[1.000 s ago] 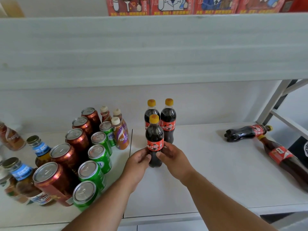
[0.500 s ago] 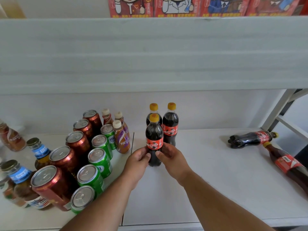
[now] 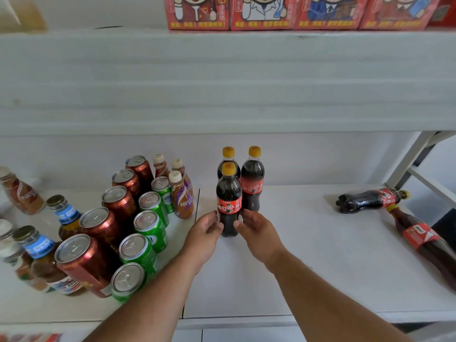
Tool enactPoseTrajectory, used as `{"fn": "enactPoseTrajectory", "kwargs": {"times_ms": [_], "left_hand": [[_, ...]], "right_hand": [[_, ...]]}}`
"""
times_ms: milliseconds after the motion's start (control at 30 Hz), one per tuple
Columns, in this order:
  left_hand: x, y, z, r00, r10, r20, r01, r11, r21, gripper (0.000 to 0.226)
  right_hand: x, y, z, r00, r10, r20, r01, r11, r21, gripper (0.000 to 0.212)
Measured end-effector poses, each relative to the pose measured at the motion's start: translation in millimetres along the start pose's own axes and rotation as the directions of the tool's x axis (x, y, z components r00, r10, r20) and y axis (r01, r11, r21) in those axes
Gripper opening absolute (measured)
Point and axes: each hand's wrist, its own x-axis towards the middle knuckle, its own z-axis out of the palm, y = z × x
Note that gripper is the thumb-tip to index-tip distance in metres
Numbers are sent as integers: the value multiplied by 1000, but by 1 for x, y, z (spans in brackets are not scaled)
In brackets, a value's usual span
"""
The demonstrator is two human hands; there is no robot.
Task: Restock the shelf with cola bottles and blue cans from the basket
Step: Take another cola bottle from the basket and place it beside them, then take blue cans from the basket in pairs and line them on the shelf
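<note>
A small cola bottle [image 3: 229, 191] with a yellow cap and red label stands upright on the white shelf [image 3: 308, 255]. My left hand [image 3: 206, 229] and my right hand [image 3: 255, 227] hold its lower part from either side with the fingertips. Two matching cola bottles [image 3: 253, 178] stand right behind it, touching or nearly so. Another cola bottle [image 3: 365, 199] lies on its side at the far right, and a larger one [image 3: 419, 238] lies next to it. No basket or blue cans are in view.
Rows of red cans [image 3: 118, 206] and green cans [image 3: 153, 225] fill the shelf's left side, with coffee bottles [image 3: 182, 196] behind and blue-labelled glass bottles [image 3: 65, 215] further left. The upper shelf board [image 3: 222, 82] hangs low overhead, with red boxes [image 3: 261, 13] on it.
The held bottle has slid a little back toward the two standing bottles. My fingers have loosened and sit lower and wider on it.
</note>
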Motion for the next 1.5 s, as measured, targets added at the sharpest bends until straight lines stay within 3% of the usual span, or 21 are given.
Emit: {"fn": "enactPoseTrajectory", "kwargs": {"times_ms": [67, 167, 300, 433, 567, 800, 967, 1133, 1500], "left_hand": [[-10, 3, -1, 999, -18, -28, 19, 999, 28, 36], [-30, 11, -3, 998, -32, -46, 39, 988, 148, 51], [-65, 24, -6, 997, 14, -75, 13, 938, 346, 58], [-111, 35, -12, 991, 30, -133, 33, 894, 448, 66], [-174, 43, -10, 964, 52, -259, 92, 852, 515, 68], [-300, 33, -16, 857, 27, -514, 352, 697, 625, 63], [-397, -1, -25, 717, -65, -694, 587, 592, 552, 73], [-495, -21, -32, 510, -137, -849, 747, 560, 358, 71], [-735, -80, -54, 30, -296, -955, 857, 499, -128, 71]], "right_hand": [[-10, -4, -3, 1000, 24, 3, -24, 999, -34, 63], [-26, -13, -7, 999, 34, 27, -31, 992, -124, 61], [-46, -27, -10, 994, -14, 109, 45, 957, -288, 48], [-67, -44, -6, 959, -52, 278, 189, 849, -494, 69], [-99, -57, -4, 886, -122, 448, 379, 749, -544, 71], [-170, -60, -4, 697, -207, 687, 639, 614, -463, 68], [-231, -58, 23, 505, -197, 840, 742, 597, -305, 59], [-297, -60, 75, 326, -157, 932, 840, 500, -210, 68], [-506, -54, 217, -97, -12, 995, 957, 272, 97, 64]]}}
